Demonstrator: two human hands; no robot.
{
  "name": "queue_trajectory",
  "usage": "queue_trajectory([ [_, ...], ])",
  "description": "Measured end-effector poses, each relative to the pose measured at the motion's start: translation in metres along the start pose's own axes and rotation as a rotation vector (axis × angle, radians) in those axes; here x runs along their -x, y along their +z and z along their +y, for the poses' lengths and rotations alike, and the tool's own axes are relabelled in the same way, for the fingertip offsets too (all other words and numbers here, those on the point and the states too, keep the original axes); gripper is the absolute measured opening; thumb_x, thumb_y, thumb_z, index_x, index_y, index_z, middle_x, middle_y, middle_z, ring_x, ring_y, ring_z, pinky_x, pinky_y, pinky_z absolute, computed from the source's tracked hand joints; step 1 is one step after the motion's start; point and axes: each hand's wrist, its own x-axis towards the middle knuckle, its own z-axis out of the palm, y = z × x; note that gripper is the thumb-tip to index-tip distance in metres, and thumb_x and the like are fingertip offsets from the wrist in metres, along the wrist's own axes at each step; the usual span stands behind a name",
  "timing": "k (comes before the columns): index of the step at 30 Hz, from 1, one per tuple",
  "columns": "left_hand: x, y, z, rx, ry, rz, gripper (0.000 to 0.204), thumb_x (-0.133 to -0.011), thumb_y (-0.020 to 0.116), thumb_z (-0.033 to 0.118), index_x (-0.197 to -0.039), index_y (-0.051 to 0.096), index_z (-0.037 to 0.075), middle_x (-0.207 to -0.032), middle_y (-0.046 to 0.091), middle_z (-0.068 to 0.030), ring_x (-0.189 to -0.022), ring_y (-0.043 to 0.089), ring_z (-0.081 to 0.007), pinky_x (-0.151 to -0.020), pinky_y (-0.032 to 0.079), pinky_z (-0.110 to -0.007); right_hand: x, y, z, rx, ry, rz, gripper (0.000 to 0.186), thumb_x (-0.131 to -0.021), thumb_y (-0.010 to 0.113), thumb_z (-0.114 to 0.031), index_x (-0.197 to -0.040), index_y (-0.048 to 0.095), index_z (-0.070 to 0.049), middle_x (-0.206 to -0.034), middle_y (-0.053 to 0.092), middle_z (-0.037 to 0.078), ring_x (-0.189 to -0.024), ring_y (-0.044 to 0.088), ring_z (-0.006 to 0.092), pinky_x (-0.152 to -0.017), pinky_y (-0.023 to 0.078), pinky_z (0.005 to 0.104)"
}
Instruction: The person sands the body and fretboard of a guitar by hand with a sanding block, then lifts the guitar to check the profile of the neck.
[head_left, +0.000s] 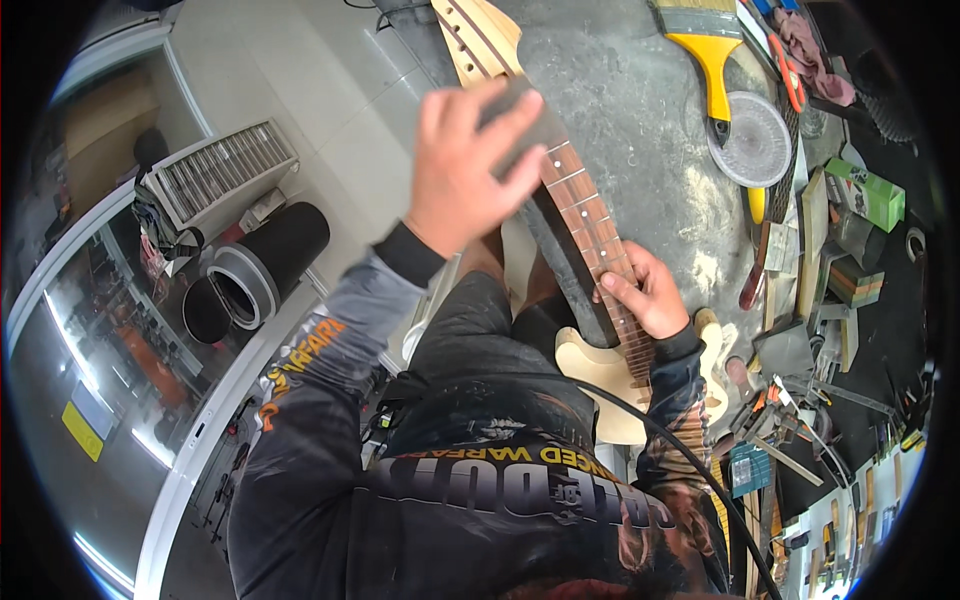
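An electric guitar lies aslant across my lap and the bench edge, its pale unfinished body (600, 365) close to me and its bare headstock (478, 40) pointing away. Over the upper end of the brown fretboard (588, 205), my left hand (460, 165) is closed on a dark grey pad (512, 125) pressed against the wood. Motion smears the fingers and the pad, so its exact kind is unclear. Lower down, my right hand (645, 290) wraps round the neck, thumb on top of the frets. White dots and metal frets show between the two hands.
Pale dust marks the grey bench (635, 110). To the right are a yellow-handled brush (708, 65), a round translucent lid (750, 140), a green box (868, 195) and many tools. A black cable (690, 460) crosses near my right arm. Leftward stand a black cylinder (285, 245) and glass doors.
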Motion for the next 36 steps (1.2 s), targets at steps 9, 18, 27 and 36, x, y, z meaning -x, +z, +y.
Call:
queue_trajectory([
  [9, -0.019, -0.003, 0.03, 0.006, -0.044, -0.017, 0.046, -0.087, 0.084, 0.029, -0.131, 0.079, 0.016, -0.132, 0.069, -0.0101, -0.118, 0.061, -0.0331, -0.099, 0.054, -0.048, -0.005, 0.002, -0.004, 0.096, 0.033, 0.049, 0.038, -0.101, 0.086, -0.013, -0.134, 0.069, -0.002, -0.11, 0.072, -0.003, -0.099, 0.063, 0.0056, -0.091, 0.054, 0.0281],
  [18, -0.021, -0.005, 0.048, 0.022, 0.062, -0.175, 0.049, -0.086, 0.083, 0.028, -0.132, 0.077, 0.014, -0.132, 0.068, -0.0124, -0.112, 0.061, -0.0342, -0.093, 0.054, -0.052, -0.007, -0.001, 0.001, 0.042, 0.027, 0.031, 0.039, -0.1, 0.087, -0.01, -0.134, 0.069, -0.001, -0.111, 0.072, -0.002, -0.1, 0.064, 0.0064, -0.092, 0.055, 0.029],
  [27, -0.02, -0.002, 0.057, -0.009, -0.001, -0.266, 0.048, -0.085, 0.083, 0.027, -0.131, 0.078, 0.014, -0.136, 0.068, -0.0133, -0.112, 0.061, -0.0387, -0.097, 0.054, -0.053, -0.007, -0.001, -0.001, 0.073, 0.027, 0.026, 0.038, -0.101, 0.085, -0.008, -0.135, 0.068, 0.0, -0.113, 0.075, 0.0, -0.103, 0.067, 0.0068, -0.093, 0.055, 0.0284],
  [36, -0.024, -0.004, 0.05, -0.034, 0.028, -0.216, 0.049, -0.085, 0.083, 0.03, -0.131, 0.077, 0.015, -0.132, 0.067, -0.0124, -0.115, 0.061, -0.0378, -0.099, 0.055, -0.053, -0.004, -0.002, 0.003, 0.074, 0.037, 0.033, 0.041, -0.101, 0.086, -0.011, -0.136, 0.069, 0.0, -0.113, 0.075, 0.0, -0.103, 0.067, 0.0079, -0.094, 0.056, 0.03],
])
